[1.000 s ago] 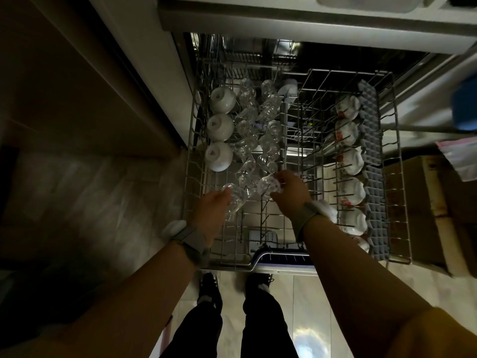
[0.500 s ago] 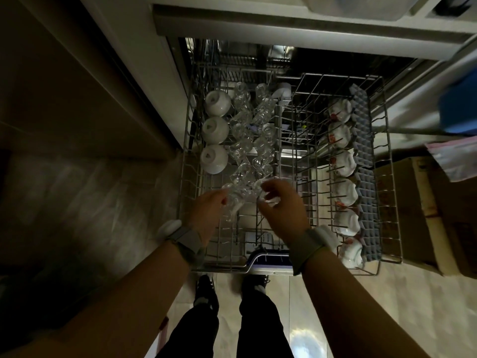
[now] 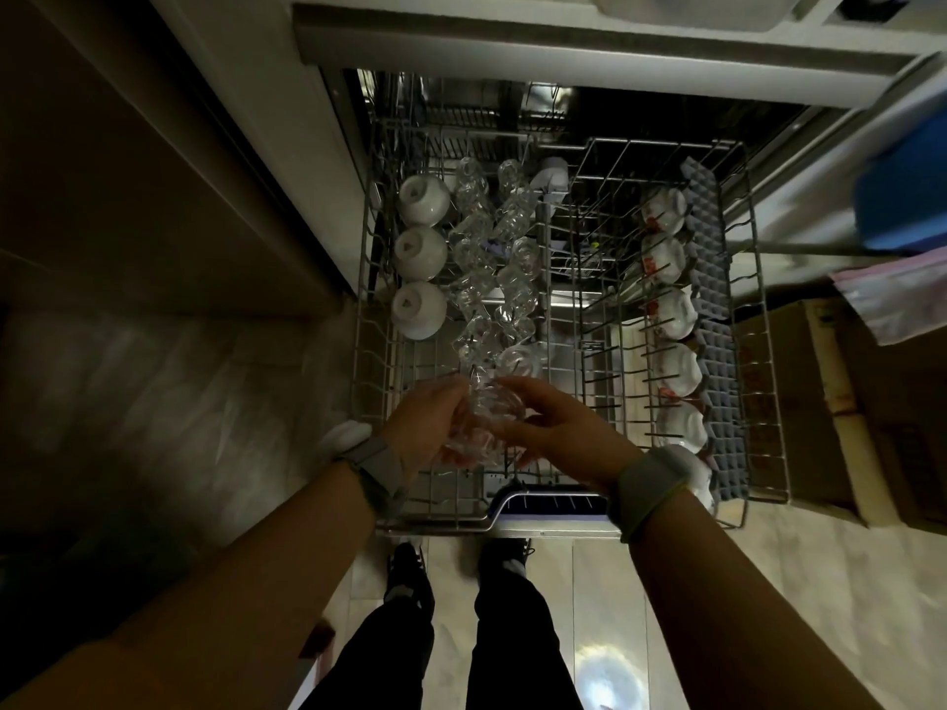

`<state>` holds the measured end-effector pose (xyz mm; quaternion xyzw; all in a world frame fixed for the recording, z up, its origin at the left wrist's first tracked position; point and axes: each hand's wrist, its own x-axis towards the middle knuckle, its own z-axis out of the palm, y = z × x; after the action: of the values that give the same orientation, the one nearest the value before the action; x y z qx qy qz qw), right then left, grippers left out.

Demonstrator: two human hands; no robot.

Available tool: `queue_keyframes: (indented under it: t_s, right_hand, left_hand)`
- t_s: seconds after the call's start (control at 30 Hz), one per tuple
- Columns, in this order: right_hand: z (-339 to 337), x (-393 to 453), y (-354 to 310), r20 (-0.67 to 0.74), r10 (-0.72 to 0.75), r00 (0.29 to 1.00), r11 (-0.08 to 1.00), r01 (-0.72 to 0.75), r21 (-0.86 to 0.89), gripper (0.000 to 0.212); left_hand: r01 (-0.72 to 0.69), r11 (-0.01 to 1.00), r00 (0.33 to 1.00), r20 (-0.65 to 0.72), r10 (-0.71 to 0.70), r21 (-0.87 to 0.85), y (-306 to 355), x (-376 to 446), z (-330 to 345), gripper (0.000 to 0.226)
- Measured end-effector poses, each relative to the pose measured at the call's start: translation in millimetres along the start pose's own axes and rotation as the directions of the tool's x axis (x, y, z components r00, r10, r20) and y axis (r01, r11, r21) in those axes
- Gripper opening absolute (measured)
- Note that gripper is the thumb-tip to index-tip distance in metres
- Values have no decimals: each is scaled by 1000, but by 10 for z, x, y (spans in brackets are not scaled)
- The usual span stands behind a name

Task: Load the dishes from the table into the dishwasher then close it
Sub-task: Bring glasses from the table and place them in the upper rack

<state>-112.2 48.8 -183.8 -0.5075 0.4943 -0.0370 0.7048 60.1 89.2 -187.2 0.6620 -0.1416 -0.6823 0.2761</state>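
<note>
The room was dim. Glossy pale marble floor tiles (image 3: 604, 632) caught a light reflection at six o'clock. A dark brown wooden cabinet panel (image 3: 128, 171) filled ten o'clock, and a brown cardboard box (image 3: 845, 402) sat at three o'clock, under a blue container (image 3: 907, 197).

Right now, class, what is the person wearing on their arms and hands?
Both forearms are bare, with no sleeves or gloves showing. Each wrist carries a pale grey fabric band holding a rounded white device: one on the left wrist, one on the right wrist. The right band has a yellowish edge. No rings are visible.
</note>
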Motion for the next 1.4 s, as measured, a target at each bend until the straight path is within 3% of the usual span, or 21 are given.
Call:
queue_keyframes:
  t_s: [0.1,0.2,0.4,0.53,0.73,0.9,1.07,1.27,1.4]
  right_hand:
    - [32,5,-7,-62,38,997,990,-46,-132,40]
    - [42,-8,-5,-43,85,995,990,-89,-107,32]
    - [37,94,-30,-331,-41,943,984,-19,-178,31]
    - [60,277,-63,-427,-76,901,968,-36,-249,39]
    - [170,491,-139,-391,-189,901,877,-24,-479,54]
    - [239,573,-149,-352,-176,919,781,-87,-618,59]
    - [350,617,-94,-336,-184,924,731,-100,-675,60]
    - [419,677,-23,-312,-142,939,636,-155,-756,60]
    - [434,668,13,-298,-116,947,611,-168,-773,64]
  left_hand:
    - [-17,998,999,45,14,60,-26,-16,59,22]
    - [-17,991,997,81,7,133,-68,-20,65,23]
    - [-114,984,970,-198,140,139,-53,121,-126,19]
    - [-101,960,966,-205,158,262,-136,194,-251,17]
    - [-98,959,975,-168,146,265,-218,159,-243,14]
    - [-98,973,978,-163,134,211,-265,146,-282,15]
    - [-91,982,979,-168,119,163,-274,159,-339,18]
    - [-84,985,983,-151,107,150,-311,198,-382,6]
    - [-80,988,993,-79,91,132,-291,194,-389,16]
